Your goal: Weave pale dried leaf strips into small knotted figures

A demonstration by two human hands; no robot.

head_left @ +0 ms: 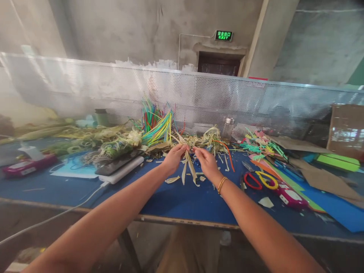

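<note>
My left hand [174,158] and my right hand [207,163] are stretched out over the blue table [182,201]. Both pinch a bundle of pale dried leaf strips [190,169] that hangs down between them. The left fingers close on the top of the strips; the right fingers close on them just to the right. A gold bracelet [221,184] sits on my right wrist. Loose strip scraps [172,179] lie on the table under the hands.
A heap of dried husks and coloured plastic strips [156,125] lies behind the hands. Red and yellow scissors [260,180], a pink device [290,195] and coloured paper sheets [335,204] are on the right. A white power bank [121,170] with cable is left. A perforated metal screen [199,98] backs the table.
</note>
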